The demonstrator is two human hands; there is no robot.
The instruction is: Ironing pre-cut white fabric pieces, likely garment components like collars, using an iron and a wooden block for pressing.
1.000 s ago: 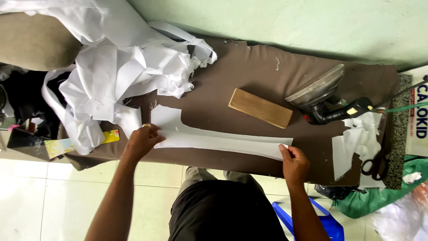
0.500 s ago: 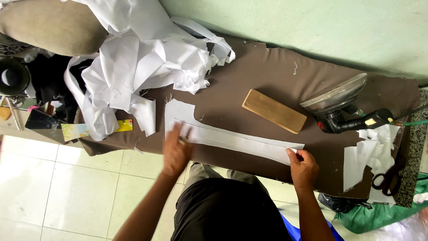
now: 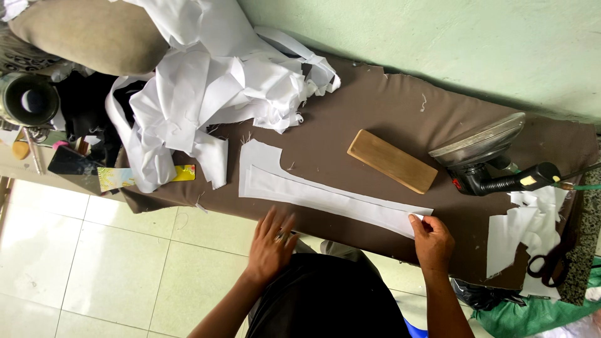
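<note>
**stitchnewbie:** While you're standing at the tabletop like that, what are your hands actually doing?

**me:** Right hand is pinching the near right end of the long white fabric strip, thumb and fingertips closed on its corner. Left hand is hovering flat with the fingers spread wide, holding nothing, sitting at the near edge of the tabletop just short of the strip. I can't tell if it's brushing the brown cover or floating above it.

**stitchnewbie:** And where's the strip lying?

**me:** It's lying flat on the brown cover, running along the near side from left to right. The left end is wider and flares up, and the right end is narrowing into my fingers. It's looking like two layers stacked, a slimmer piece on top of a slightly bigger one.

**stitchnewbie:** What else is sitting around it?

**me:** A wooden block is lying just beyond the strip, apart from it. The iron is resting further right, tipped on its side with the black handle pointing right. A big heap of white fabric pieces is piling up at the far left. More white scraps are lying at the right end, with black scissors beside them.
</note>
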